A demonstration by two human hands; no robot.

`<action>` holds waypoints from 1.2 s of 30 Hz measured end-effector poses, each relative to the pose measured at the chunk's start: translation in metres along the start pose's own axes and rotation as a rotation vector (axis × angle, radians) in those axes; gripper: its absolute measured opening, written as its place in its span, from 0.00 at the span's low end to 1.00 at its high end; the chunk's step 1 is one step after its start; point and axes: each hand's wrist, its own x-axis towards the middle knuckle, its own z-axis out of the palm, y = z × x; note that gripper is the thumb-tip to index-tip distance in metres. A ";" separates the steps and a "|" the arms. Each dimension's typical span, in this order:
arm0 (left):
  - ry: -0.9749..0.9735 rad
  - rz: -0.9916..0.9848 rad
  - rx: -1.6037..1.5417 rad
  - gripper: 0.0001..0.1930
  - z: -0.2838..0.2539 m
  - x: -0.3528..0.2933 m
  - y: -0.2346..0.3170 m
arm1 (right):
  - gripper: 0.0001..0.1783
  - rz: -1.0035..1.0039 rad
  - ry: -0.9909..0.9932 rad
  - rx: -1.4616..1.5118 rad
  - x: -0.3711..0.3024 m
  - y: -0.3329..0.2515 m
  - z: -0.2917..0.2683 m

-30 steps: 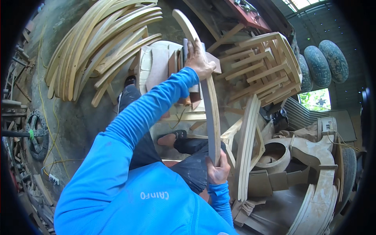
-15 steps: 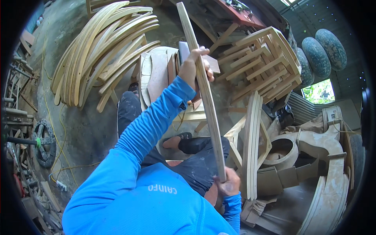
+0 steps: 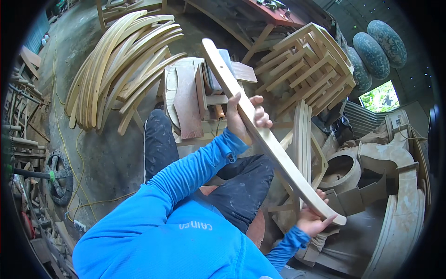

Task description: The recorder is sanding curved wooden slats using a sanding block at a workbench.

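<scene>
A long, gently curved wooden slat (image 3: 282, 160) slants across the view, its smooth pale broad face turned up and a small hole near its far end. My left hand (image 3: 238, 122) grips it around the upper part, thumb on one side and fingers curled past the other edge. Around the lower end, my right hand (image 3: 312, 224) holds it from beneath, with the thumb and fingertips showing at either side. Beyond the left hand, a low workbench (image 3: 188, 137) carries flat brown wood pieces (image 3: 188, 104) and an orange-handled tool (image 3: 219, 112).
At the far left stands a pile of curved slats (image 3: 109, 69). Stacked wooden frames (image 3: 309, 69) stand far right, with several upright slats (image 3: 303, 139) nearer. Large carved wood parts (image 3: 390, 158) fill the right side. A yellow cord (image 3: 76, 172) runs over the floor at left.
The slat has turned from edge-on to broad face up, and its lower end has swung right. My right hand moved right with it; my left hand came slightly nearer.
</scene>
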 end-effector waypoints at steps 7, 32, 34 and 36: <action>0.359 0.169 0.802 0.39 -0.038 0.012 0.007 | 0.10 -0.352 -0.439 -0.071 0.003 -0.025 0.069; -0.442 0.953 2.503 0.10 -0.068 0.099 0.091 | 0.12 -0.402 -1.007 -0.434 0.005 0.008 0.199; -0.340 0.903 2.385 0.11 -0.053 0.069 0.060 | 0.13 -0.322 -1.021 -0.400 -0.004 -0.042 0.227; -0.166 0.705 2.061 0.17 -0.039 0.048 0.035 | 0.13 -0.382 -1.200 -0.531 0.003 -0.074 0.261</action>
